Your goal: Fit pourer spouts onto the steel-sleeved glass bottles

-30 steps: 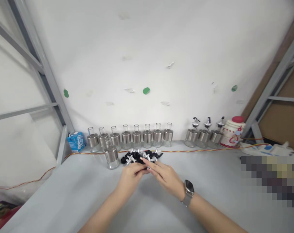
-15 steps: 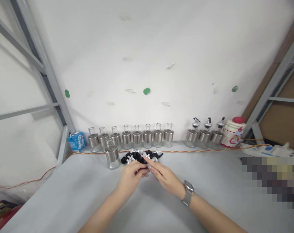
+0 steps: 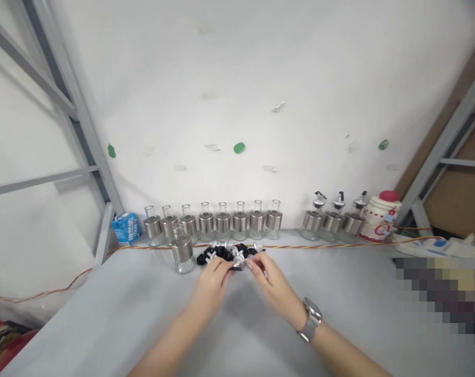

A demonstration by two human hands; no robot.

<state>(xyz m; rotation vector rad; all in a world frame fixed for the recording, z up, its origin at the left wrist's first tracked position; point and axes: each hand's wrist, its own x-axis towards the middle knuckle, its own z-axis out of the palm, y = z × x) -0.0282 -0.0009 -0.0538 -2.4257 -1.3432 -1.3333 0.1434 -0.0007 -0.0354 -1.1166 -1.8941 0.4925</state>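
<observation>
My left hand (image 3: 213,285) pinches a bottle pourer (image 3: 238,261) with a silvery cap and a dark part, above the table. Just to its right is my right hand (image 3: 274,285), wearing a watch; its thumb and fingertips are pressed together close to the pourer, and whatever they hold is too small to make out. Behind both hands lies a pile of black and white pourer parts (image 3: 222,251), partly covered by my fingers. A glass bottle with a steel band (image 3: 181,250) stands upright, without a pourer, left of the pile.
Several open glass bottles (image 3: 223,222) line the wall. Three bottles fitted with pourers (image 3: 332,225) stand at the right beside a white jar with a red lid (image 3: 381,217). A blue carton (image 3: 126,229) sits at the left. A twisted red-yellow wire (image 3: 300,245) crosses the table.
My hands, together before, have moved apart. The right hand has shifted right and its fingers have curled into a pinch. The pourer in my left hand now shows more fully.
</observation>
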